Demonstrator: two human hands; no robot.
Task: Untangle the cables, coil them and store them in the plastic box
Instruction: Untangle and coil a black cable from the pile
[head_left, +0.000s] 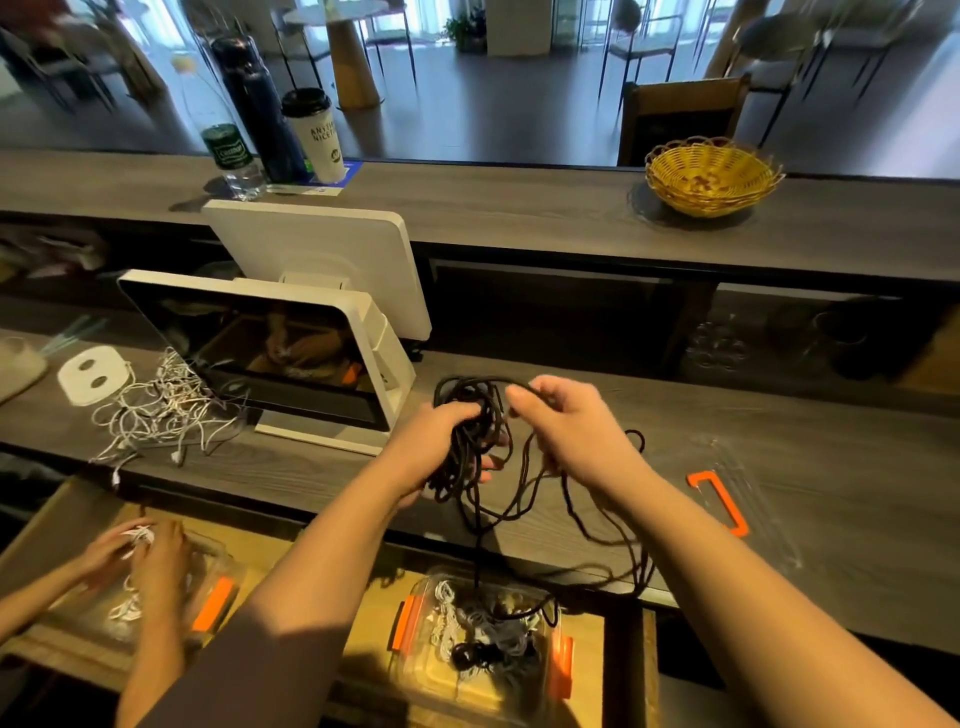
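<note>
A long black cable (470, 447) hangs in a tangled bundle above the grey counter. My left hand (434, 447) grips the bundle from the left, fingers curled round several loops. My right hand (566, 426) pinches a strand at the top right of the bundle. Loose loops trail down over the counter edge into a clear plastic box (415, 670) with orange clips, which holds white, grey and black coiled cables. Its clear lid (737, 499) with an orange latch lies on the counter to the right.
A heap of tangled white cables (156, 410) lies left of a white point-of-sale screen (270, 353). Another person's hands (140, 556) handle white cable over a second clear box (208, 592) at lower left. Bottles, a cup and a yellow basket (711, 176) stand on the upper ledge.
</note>
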